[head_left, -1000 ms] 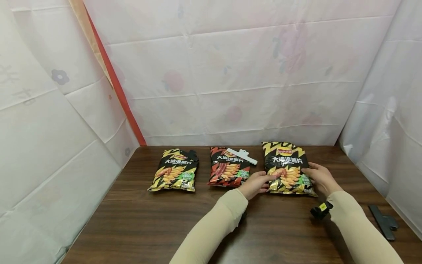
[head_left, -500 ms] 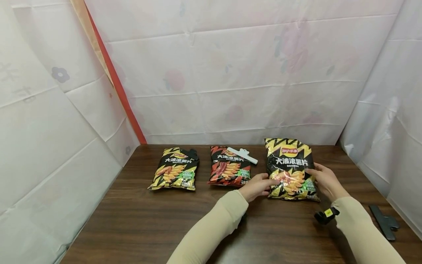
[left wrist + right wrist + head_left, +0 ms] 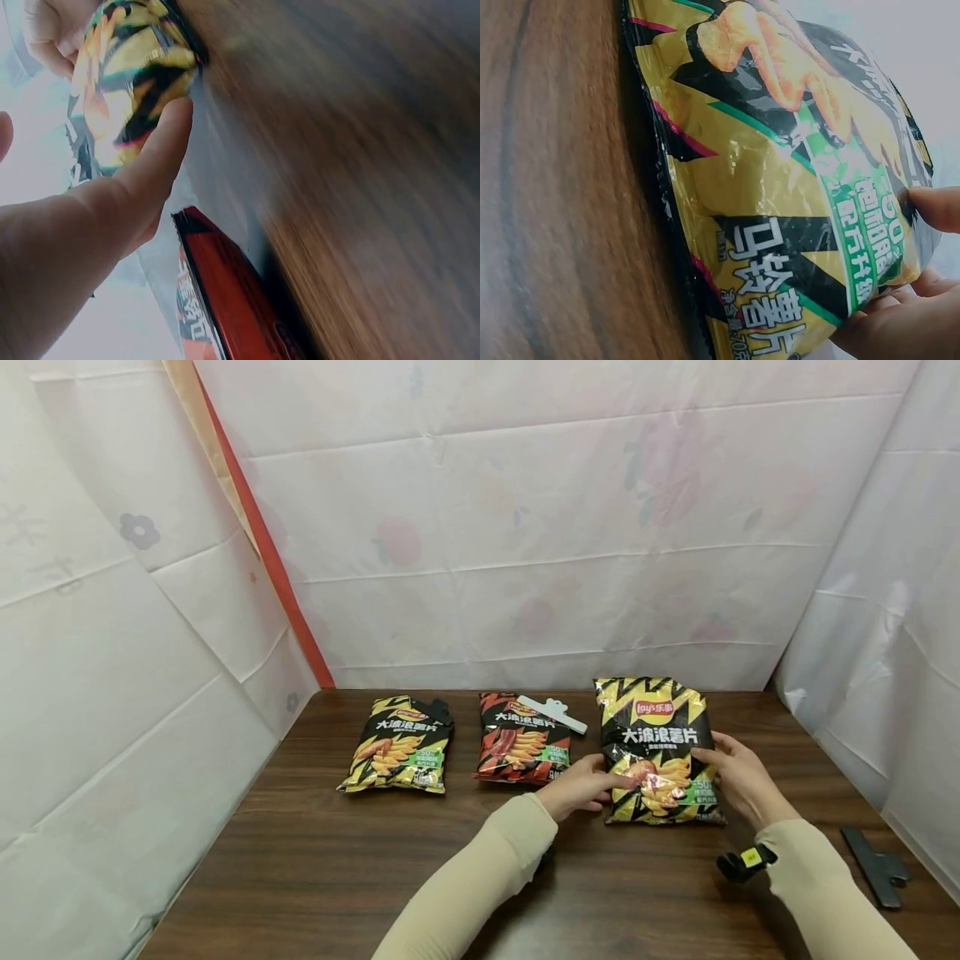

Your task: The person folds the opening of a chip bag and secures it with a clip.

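A yellow-and-black bag of potato chips (image 3: 656, 735) is between the two hands at the right of the head view, its front facing up towards me. My left hand (image 3: 579, 783) grips its lower left side, thumb on the front and the other fingers behind. On the opposite side edge, my right hand (image 3: 742, 777) holds the bag the same way. The right wrist view gives its printed front (image 3: 772, 187) close up, with the right thumb (image 3: 934, 206) pressing near the green label. In the left wrist view, the left thumb (image 3: 169, 135) lies against the bag (image 3: 139, 82).
A red bag of chips (image 3: 517, 760) with a white clip (image 3: 553, 713) across its top lies left of the hands. Farther left is another yellow bag (image 3: 390, 756) with a black clip (image 3: 433, 712). A loose black clip (image 3: 876, 868) rests near the table's right edge.
The bag between the hands has come a little nearer, its front tipping up more towards me. It shifted right, then back left, both hands staying on it.
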